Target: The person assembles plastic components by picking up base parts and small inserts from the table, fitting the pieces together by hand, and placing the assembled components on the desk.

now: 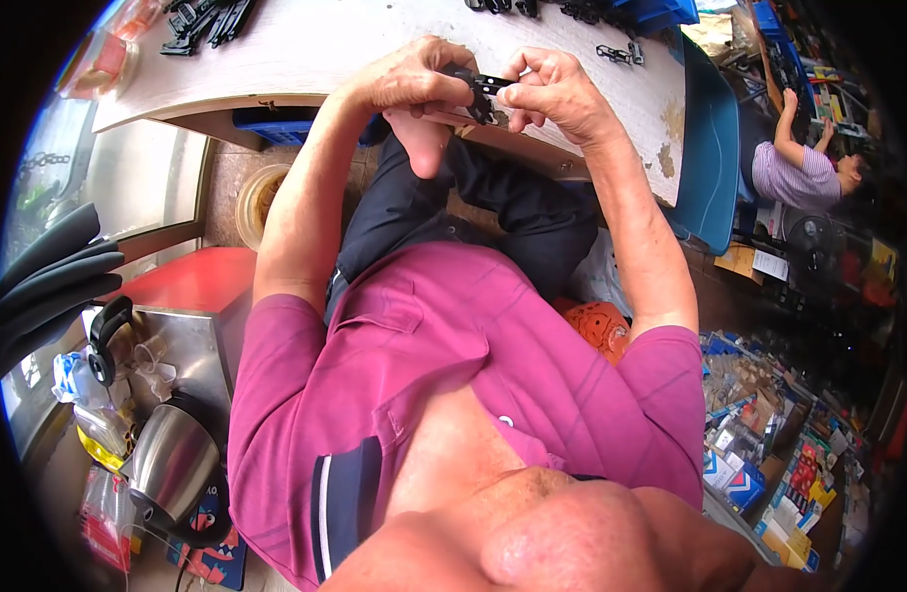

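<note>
Over the near edge of the white table (pixel 295 54), both hands are brought together around a small black part (pixel 481 97) with a flat strip sticking out toward the right. My left hand (pixel 419 77) is closed around the body of the part, its fingers curled. The end of the strip is pinched between the thumb and fingers of my right hand (pixel 557 94). Much of the part is covered by my fingers, and its exact kind cannot be made out. On the table to the right lie a few small black linked pieces (pixel 621 54).
A pile of long black strips (pixel 212 25) lies far left, beside a clear jar (pixel 96 64). A blue bin (pixel 660 12) stands far right; a teal bin (pixel 708 148) adjoins the table's right edge. A steel kettle (pixel 177 459) sits lower left. Another person (pixel 798 168) works at far right.
</note>
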Tool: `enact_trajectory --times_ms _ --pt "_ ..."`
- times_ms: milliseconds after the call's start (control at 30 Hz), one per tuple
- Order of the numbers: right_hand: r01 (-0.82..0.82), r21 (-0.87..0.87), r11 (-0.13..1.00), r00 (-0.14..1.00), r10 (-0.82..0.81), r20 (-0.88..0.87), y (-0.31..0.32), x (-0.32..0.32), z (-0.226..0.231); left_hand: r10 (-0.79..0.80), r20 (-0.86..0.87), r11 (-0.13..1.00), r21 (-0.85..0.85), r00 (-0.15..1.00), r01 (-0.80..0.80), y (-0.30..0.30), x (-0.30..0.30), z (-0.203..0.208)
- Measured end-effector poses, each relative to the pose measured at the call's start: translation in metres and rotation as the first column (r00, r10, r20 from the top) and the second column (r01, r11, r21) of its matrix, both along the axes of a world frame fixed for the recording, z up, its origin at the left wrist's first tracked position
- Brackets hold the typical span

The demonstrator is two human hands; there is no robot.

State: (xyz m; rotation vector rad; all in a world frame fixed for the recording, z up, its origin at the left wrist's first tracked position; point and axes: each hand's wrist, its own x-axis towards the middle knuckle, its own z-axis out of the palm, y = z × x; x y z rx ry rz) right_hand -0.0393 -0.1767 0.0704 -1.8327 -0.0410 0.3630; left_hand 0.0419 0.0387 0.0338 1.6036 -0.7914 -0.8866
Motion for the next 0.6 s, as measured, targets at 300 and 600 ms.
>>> enact_trajectory --times_ms 300,600 --pt "0.095 0.042 0.995 0.995 -0.096 0.005 0.006 -0.001 -0.006 0.203 -0.003 0.978 -0.05 0.979 -0.203 -0.007 -0.006 0.001" --pt "0.38 0.233 0.895 0.925 -0.372 -0.08 0.008 -0.004 -0.033 0.565 -0.209 0.805 -0.07 0.798 -0.589 -0.032 -0.019 -0.009"
